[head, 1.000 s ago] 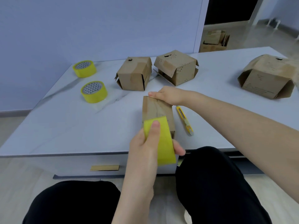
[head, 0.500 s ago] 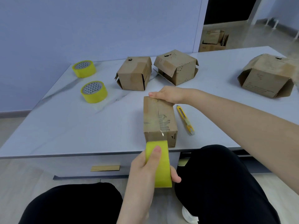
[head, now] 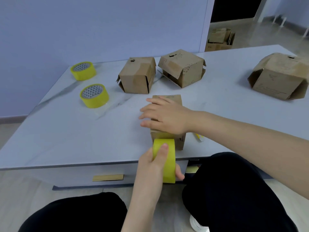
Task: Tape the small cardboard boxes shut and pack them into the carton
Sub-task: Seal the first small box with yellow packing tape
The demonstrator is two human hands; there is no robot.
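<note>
Head: left hand [head: 148, 166] grips yellow tape roll [head: 169, 163].

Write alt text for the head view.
Right hand presses flat on a cardboard box near the table edge; left hand grips a yellow tape roll at its front. Three more boxes and two tape rolls sit behind.

head view | worn high, faces 12 o'clock and down | close over table [head: 66, 139] near edge | lap [head: 234, 190] at 6 o'clock | wall [head: 100, 27] at 12 o'clock
</note>
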